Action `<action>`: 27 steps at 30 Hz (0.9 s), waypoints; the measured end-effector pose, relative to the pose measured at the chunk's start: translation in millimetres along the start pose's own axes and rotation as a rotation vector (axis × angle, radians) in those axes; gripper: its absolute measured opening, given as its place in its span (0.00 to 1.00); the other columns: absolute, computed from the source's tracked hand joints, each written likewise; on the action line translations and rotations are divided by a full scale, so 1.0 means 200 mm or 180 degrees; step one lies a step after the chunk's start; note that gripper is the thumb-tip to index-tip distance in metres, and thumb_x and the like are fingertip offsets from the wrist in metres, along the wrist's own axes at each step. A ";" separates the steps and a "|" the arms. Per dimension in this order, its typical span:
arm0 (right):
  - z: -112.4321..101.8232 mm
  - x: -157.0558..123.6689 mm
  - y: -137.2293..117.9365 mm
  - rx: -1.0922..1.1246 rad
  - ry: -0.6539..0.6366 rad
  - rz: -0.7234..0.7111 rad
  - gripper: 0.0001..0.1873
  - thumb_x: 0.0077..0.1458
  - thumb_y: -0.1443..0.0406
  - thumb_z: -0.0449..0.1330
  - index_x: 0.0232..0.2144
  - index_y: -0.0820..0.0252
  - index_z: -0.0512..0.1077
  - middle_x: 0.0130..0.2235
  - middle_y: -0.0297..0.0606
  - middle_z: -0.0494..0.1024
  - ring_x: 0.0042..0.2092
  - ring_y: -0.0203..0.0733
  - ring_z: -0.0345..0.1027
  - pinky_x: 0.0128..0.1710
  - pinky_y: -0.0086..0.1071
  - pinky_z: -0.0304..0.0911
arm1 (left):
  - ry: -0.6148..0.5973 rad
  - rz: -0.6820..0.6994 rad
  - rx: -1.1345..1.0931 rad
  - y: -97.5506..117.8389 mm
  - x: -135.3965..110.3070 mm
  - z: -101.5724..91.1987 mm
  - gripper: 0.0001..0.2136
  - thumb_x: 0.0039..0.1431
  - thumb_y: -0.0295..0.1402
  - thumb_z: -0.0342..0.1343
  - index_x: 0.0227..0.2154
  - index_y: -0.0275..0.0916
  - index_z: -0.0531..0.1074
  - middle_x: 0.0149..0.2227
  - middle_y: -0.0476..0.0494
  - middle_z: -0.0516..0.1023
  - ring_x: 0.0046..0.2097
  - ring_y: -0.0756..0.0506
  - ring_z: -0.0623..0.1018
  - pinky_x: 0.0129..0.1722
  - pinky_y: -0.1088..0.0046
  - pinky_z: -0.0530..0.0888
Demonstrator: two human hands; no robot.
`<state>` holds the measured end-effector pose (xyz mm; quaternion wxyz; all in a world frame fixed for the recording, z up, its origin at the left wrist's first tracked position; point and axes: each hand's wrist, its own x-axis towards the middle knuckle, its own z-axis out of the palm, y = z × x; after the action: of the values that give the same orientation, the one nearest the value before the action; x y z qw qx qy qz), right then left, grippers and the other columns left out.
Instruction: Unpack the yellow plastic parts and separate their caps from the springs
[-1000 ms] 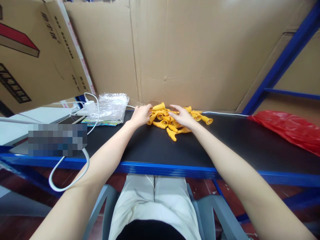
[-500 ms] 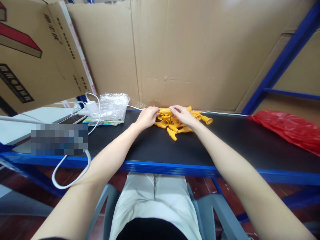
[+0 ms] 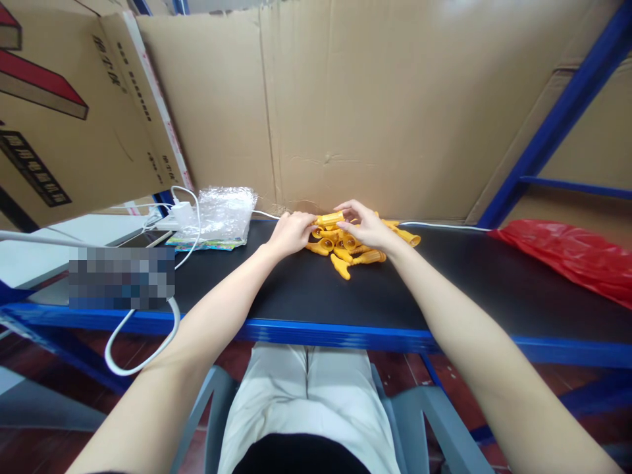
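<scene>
Several yellow plastic pieces, some with flared hollow ends, lie heaped at the back of the black tabletop. One yellow ribbed plastic piece lies crosswise just above the heap, between my hands. My left hand is closed around its left end, hiding that end. My right hand has thumb and fingertips on either side of its right end, in a loose, arched pinch. Other pieces show beneath and to the right of my right hand.
Bubble wrap lies left on a colourful flat packet. Beside it are a white charger and looping cable. A red plastic bag rests at the right. Cardboard stands behind the black tabletop, which has a blue front edge.
My right hand has lifted slightly and its fingers have arched further apart at the end of the yellow piece. My left hand keeps its hold in nearly the same place.
</scene>
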<state>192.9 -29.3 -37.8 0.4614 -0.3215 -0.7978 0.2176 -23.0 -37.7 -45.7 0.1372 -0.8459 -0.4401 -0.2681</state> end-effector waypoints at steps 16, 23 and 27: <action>0.01 0.04 0.10 0.0018 0.0417 0.0335 0.26 0.51 0.42 0.55 0.36 0.58 0.68 0.32 0.37 0.72 0.31 0.37 0.66 0.31 0.34 0.65 | 0.0557 -0.0414 -0.0042 -0.02 -0.01 0.04 0.26 0.60 0.40 0.51 0.59 0.37 0.58 0.60 0.31 0.63 0.59 0.38 0.66 0.54 0.60 0.65; 0.00 0.05 0.15 -0.0003 0.0355 0.0155 0.28 0.50 0.41 0.55 0.38 0.59 0.68 0.37 0.41 0.72 0.39 0.42 0.67 0.38 0.39 0.67 | -0.0081 -0.0985 -0.0096 -0.01 -0.02 0.00 0.27 0.59 0.40 0.49 0.61 0.44 0.55 0.39 0.41 0.78 0.41 0.40 0.78 0.42 0.63 0.71; 0.01 0.05 0.17 0.0031 0.0252 0.0096 0.29 0.50 0.42 0.55 0.40 0.59 0.67 0.38 0.42 0.72 0.39 0.42 0.67 0.38 0.39 0.67 | -0.0070 -0.1052 -0.0111 -0.01 -0.01 -0.01 0.27 0.57 0.36 0.49 0.60 0.44 0.55 0.36 0.42 0.77 0.39 0.41 0.78 0.41 0.65 0.71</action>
<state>198.2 1.6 -53.7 0.4908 -0.3395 -0.7729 0.2155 -26.5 -39.8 -44.9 0.0717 -0.7671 -0.5701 -0.2853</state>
